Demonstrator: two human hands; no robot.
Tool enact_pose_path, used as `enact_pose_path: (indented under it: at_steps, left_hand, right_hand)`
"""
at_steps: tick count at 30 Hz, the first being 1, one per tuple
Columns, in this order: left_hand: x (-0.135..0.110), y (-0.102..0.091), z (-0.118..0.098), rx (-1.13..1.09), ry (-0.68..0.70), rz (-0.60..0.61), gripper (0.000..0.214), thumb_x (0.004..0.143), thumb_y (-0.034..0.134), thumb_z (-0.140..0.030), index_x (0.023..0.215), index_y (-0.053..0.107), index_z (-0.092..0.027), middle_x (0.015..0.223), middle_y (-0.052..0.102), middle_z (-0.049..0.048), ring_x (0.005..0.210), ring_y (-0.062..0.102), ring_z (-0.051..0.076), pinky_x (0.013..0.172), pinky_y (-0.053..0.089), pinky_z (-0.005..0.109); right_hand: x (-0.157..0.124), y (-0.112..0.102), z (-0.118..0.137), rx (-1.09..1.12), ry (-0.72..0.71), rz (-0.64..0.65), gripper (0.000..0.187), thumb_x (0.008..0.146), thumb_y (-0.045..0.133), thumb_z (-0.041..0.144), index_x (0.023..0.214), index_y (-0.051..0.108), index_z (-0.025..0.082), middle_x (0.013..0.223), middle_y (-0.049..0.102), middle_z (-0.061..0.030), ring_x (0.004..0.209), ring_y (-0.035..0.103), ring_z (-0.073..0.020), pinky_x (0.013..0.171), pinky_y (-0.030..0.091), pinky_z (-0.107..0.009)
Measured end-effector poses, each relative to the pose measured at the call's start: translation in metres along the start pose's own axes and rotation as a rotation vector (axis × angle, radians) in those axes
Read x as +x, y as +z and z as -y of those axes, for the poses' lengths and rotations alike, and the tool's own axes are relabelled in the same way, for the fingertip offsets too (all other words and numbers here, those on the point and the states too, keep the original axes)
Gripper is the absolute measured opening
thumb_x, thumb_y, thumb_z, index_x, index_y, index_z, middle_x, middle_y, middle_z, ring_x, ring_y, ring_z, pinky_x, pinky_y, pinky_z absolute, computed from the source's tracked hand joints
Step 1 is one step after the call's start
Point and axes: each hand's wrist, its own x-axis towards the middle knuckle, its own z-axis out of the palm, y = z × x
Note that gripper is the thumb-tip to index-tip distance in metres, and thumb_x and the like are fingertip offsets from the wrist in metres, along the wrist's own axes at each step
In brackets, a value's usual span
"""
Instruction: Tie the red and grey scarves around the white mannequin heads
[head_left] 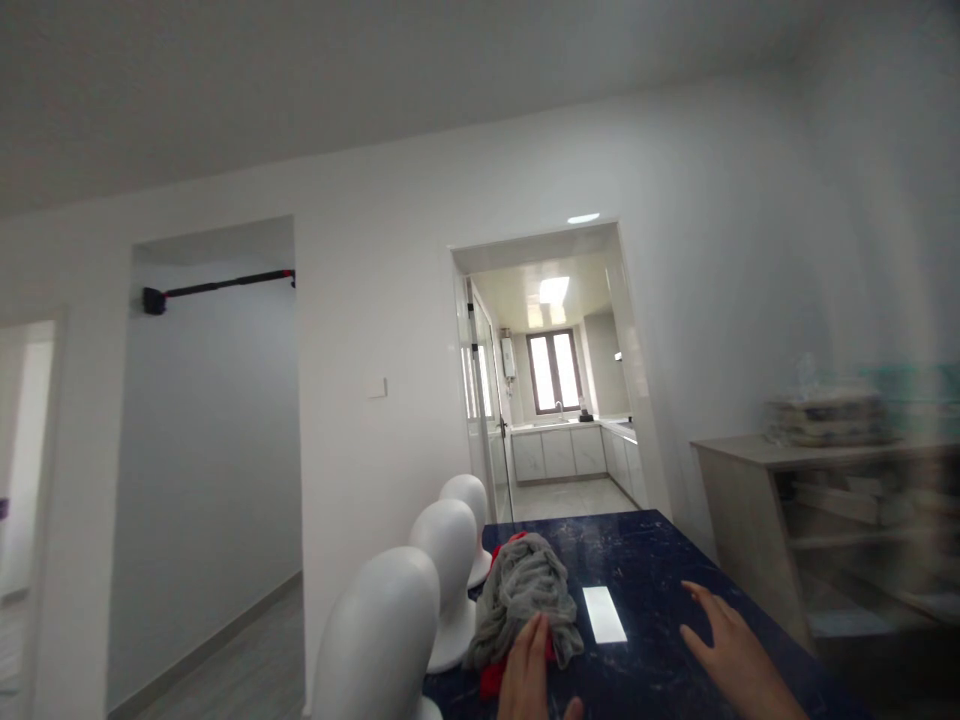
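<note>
On the dark blue marbled table (652, 560), the left hand (529, 665) lies flat, fingers together, touching the crumpled grey-and-red cloth (525, 595), while the right hand (731, 650) hovers spread, holding nothing.

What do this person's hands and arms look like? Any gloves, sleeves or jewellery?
Both are bare. The left hand and right hand wear no gloves, and no rings show on the fingers. The right wrist is uncovered, with no sleeve, watch or band in view. The left wrist is out of frame.

White mannequin heads (450, 560), dark table (645, 565), shelf unit (750, 500)
</note>
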Motion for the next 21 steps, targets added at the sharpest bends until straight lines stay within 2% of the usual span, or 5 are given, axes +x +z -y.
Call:
enact_pose_path:
  at_steps: [4, 7, 10, 15, 21]
  left_hand:
    - [0.037, 0.067, 0.005, 0.023, -0.070, 0.350, 0.086, 0.074, 0.072, -0.041, 0.155, 0.056, -0.016, 0.169, 0.040, 0.0144, 0.161, 0.030, 0.039, 0.134, 0.026, 0.053]
    - [0.054, 0.100, 0.016, 0.038, -0.080, 0.537, 0.084, 0.076, 0.070, -0.044, 0.154, 0.057, -0.018, 0.168, 0.041, 0.0142, 0.161, 0.027, 0.041, 0.134, 0.022, 0.057]
    - [0.058, 0.113, 0.034, 0.139, -0.184, 0.504, 0.074, 0.083, 0.061, -0.051, 0.149, 0.063, -0.018, 0.163, 0.051, 0.0163, 0.158, 0.035, 0.042, 0.133, 0.023, 0.055]
    - [0.057, 0.102, 0.059, 0.370, -0.345, 0.383, 0.062, 0.091, 0.050, -0.043, 0.143, 0.068, -0.015, 0.152, 0.063, 0.0198, 0.145, 0.054, 0.039, 0.121, 0.041, 0.049]
    - [0.058, 0.096, 0.044, 0.107, -0.115, 0.269, 0.051, 0.083, 0.061, -0.042, 0.129, 0.078, -0.028, 0.143, 0.072, 0.0123, 0.140, 0.060, 0.037, 0.123, 0.043, 0.047]
  right_hand:
    - [0.012, 0.022, -0.019, -0.089, 0.012, -0.069, 0.056, 0.088, 0.050, 0.043, 0.134, 0.065, 0.016, 0.126, 0.075, -0.0170, 0.118, 0.071, -0.0368, 0.103, 0.056, -0.051]
    - [0.005, 0.037, -0.032, -0.099, -0.032, -0.121, 0.047, 0.084, 0.052, 0.042, 0.121, 0.070, 0.020, 0.116, 0.078, -0.0152, 0.112, 0.073, -0.0377, 0.098, 0.058, -0.051]
    - [-0.002, 0.041, -0.041, -0.062, -0.056, -0.108, 0.040, 0.079, 0.056, 0.042, 0.111, 0.073, 0.025, 0.109, 0.079, -0.0124, 0.106, 0.075, -0.0369, 0.092, 0.060, -0.049]
    - [0.001, 0.037, -0.053, -0.011, 0.023, -0.102, 0.031, 0.077, 0.058, 0.048, 0.096, 0.072, 0.028, 0.094, 0.080, -0.0101, 0.094, 0.076, -0.0362, 0.087, 0.060, -0.049]
    - [0.005, 0.042, -0.054, 0.035, 0.048, -0.070, 0.027, 0.076, 0.058, 0.052, 0.082, 0.072, 0.030, 0.085, 0.079, -0.0085, 0.089, 0.076, -0.0364, 0.085, 0.061, -0.050]
